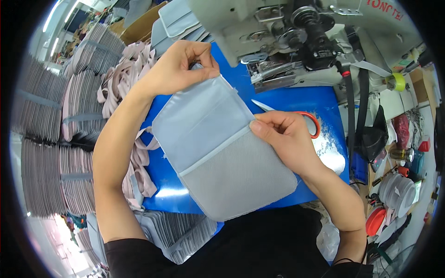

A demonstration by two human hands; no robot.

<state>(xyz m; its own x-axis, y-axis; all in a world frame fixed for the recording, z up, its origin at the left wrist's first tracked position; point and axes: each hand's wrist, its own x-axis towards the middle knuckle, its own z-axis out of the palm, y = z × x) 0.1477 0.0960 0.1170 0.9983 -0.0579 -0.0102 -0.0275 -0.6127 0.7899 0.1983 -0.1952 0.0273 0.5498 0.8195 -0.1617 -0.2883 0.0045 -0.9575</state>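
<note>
A rounded-corner fabric panel, pale grey-blue on its upper part and grey mesh below a light binding strip, hangs slightly tilted between my hands over the blue work surface. My left hand is closed on its top edge, thumb in front and fingers curled. My right hand pinches the right edge where the binding strip ends. Scissors with orange-red handles lie behind my right hand, partly hidden. A sewing machine stands just beyond the panel at the upper right.
Several stacks of grey panels and pale pink straps are at the left. More grey panels lie along the near edge, other cut pieces at the back. Spools, a red dish and assorted tools crowd the right side.
</note>
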